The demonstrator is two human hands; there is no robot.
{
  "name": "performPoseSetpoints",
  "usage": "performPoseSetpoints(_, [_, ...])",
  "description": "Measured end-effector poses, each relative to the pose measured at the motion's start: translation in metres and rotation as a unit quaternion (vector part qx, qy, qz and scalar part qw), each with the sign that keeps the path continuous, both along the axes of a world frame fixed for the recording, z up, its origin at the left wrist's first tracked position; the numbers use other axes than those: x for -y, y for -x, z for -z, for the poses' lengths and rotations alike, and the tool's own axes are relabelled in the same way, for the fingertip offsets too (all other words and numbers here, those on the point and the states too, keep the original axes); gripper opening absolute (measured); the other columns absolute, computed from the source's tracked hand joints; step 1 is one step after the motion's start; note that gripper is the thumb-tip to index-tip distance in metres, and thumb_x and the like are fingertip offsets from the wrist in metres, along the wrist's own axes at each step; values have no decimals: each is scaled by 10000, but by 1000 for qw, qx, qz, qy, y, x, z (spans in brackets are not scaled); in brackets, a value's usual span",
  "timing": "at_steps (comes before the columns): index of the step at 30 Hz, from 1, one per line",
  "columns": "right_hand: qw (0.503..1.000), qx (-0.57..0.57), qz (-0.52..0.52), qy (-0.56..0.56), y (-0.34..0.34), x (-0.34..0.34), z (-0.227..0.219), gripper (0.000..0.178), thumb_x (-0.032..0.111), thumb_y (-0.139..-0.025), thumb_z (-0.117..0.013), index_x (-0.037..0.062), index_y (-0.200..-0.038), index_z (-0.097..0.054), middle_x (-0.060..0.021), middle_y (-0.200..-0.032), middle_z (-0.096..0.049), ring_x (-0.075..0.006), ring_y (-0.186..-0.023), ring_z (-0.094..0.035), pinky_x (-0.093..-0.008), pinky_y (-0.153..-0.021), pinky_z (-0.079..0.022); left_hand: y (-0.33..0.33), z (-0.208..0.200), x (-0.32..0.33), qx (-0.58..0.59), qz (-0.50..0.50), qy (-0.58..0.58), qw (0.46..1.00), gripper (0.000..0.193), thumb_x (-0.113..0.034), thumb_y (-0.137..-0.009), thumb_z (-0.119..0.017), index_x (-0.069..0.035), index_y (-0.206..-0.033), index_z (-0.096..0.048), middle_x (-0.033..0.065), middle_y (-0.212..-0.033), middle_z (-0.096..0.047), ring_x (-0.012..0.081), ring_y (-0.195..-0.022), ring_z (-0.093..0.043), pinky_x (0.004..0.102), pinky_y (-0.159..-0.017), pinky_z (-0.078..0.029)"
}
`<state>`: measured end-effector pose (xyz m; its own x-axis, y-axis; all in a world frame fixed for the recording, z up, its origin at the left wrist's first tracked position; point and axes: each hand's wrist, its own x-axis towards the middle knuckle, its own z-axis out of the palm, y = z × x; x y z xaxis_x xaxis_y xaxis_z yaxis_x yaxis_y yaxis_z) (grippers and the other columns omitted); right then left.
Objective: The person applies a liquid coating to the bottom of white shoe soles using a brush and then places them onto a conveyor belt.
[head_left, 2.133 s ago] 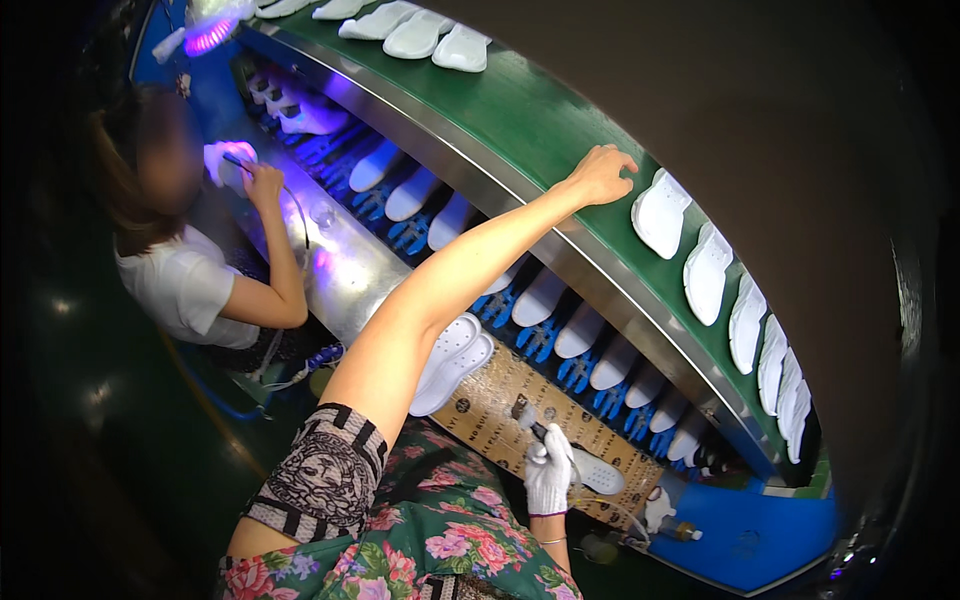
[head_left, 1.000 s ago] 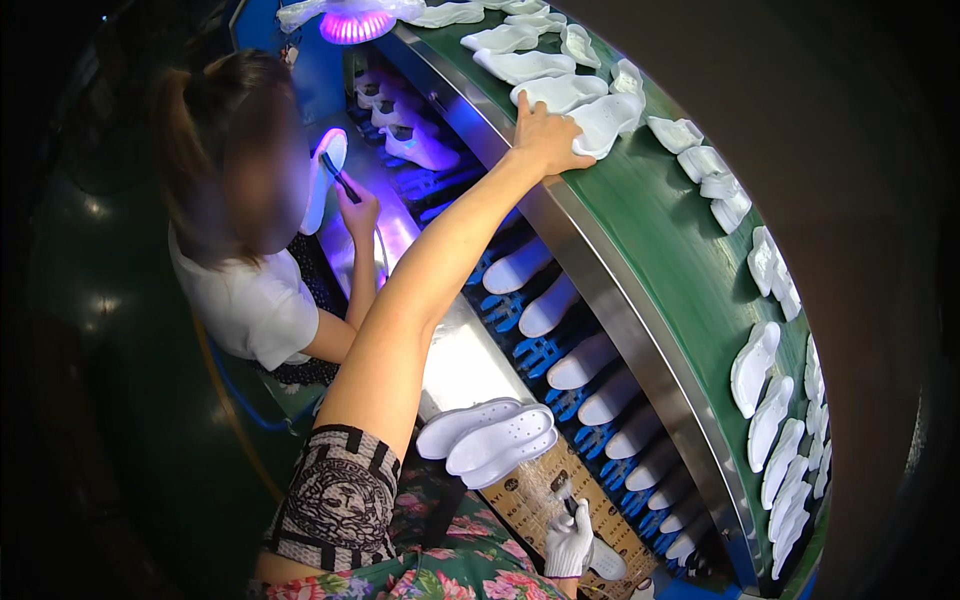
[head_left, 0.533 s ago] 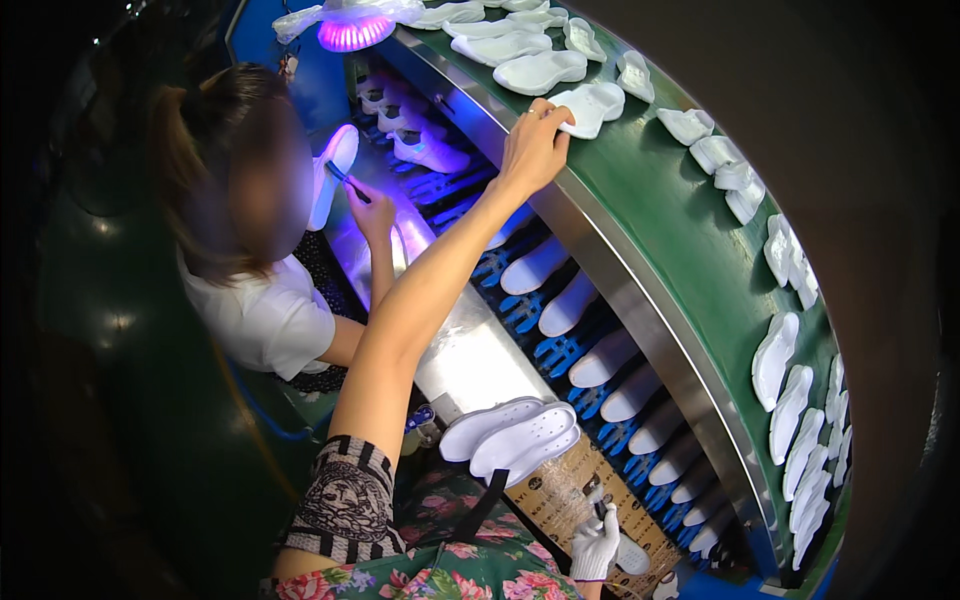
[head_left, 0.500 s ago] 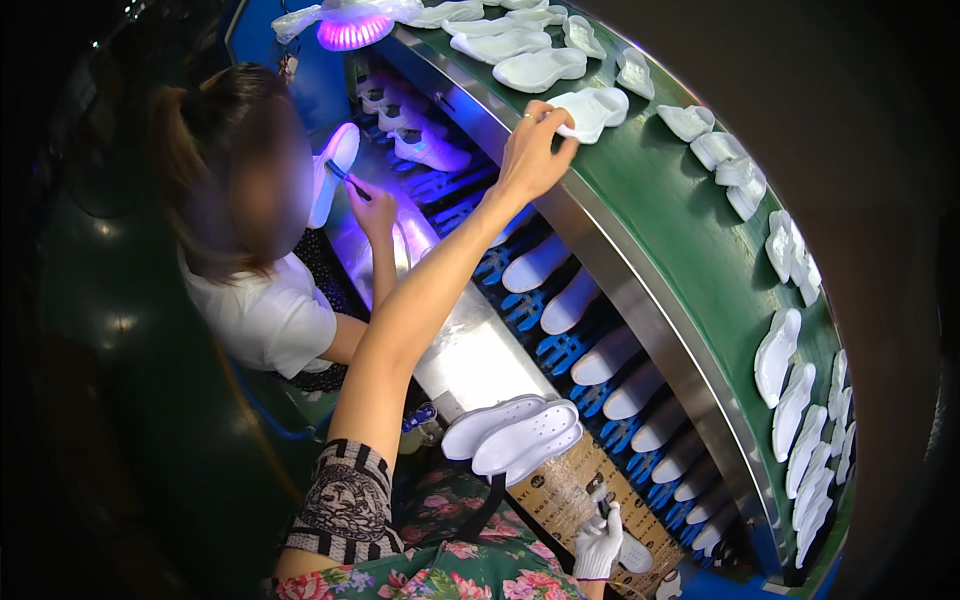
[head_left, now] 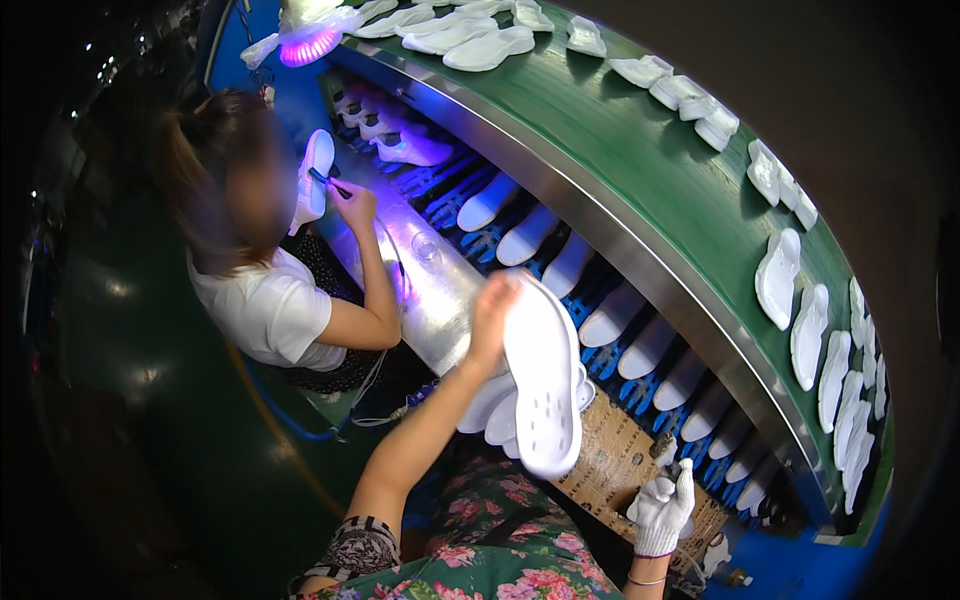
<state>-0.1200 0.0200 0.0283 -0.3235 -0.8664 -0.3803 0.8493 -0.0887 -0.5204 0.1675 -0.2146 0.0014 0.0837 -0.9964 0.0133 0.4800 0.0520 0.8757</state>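
My bare left hand point(head_left: 493, 315) is closed on the upper edge of a white shoe sole point(head_left: 541, 375), which hangs upright over the workbench, slightly smeared by motion. Behind it, partly covered, lies a small stack of white soles point(head_left: 487, 405). My right hand point(head_left: 663, 508), in a white knitted glove, is over the brown-papered part of the bench, its fingers curled with one pointing up. A small dark and grey piece point(head_left: 663, 449) shows just beyond the glove; what the fingers hold is hidden.
A co-worker point(head_left: 270, 290) at left works a brush on a white shoe point(head_left: 315, 175) near a purple lamp point(head_left: 311, 45). Past the bench point(head_left: 425, 250), shoe soles point(head_left: 525, 236) stand in a rack with blue holders. The green conveyor point(head_left: 640, 150) beyond carries several white soles point(head_left: 778, 280).
My left hand has drawn back from the green conveyor to above the bench, bringing the white sole with it. My right hand now shows curled fingers, and the view has shifted.
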Motion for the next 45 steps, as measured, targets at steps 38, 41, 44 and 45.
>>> performPoseSetpoints(38, [657,-732,-48,174,-21,8,-64,259,17,-747,-715,67,-1001,-719,-120,-918,-695,-262,-743,-676,-317,-682,-531,137,-24,-193,-229,374,-300,847,900,-760,-887,-128,-76,-1442,-315,133,-1322,-526,254,-1143,-579,387,-965,-492])
performPoseSetpoints(41, [745,-649,-9,154,-10,8,-62,249,1,-749,-729,55,-992,-726,-111,-921,-705,-215,-757,-681,-296,-691,-534,128,-11,-188,-261,440,-229,828,952,-796,-853,-96,-66,-1397,-372,147,-1145,-613,267,-941,-659,393,-784,-567])
performPoseSetpoints(44, [755,-646,60,90,-15,11,-61,257,-20,-742,-715,43,-991,-718,-97,-905,-701,-202,-762,-670,-296,-695,-535,125,-7,-186,-262,467,-204,820,968,-808,-839,-75,-73,-1376,-405,147,-1092,-638,272,-897,-674,396,-753,-580])
performPoseSetpoints(45, [679,-716,73,143,-13,16,-58,260,-19,-739,-711,46,-991,-716,-100,-902,-697,-217,-762,-670,-301,-694,-535,127,-10,-183,-227,443,-207,842,958,-804,-842,-84,-81,-1396,-381,143,-1163,-605,270,-984,-643,401,-822,-555])
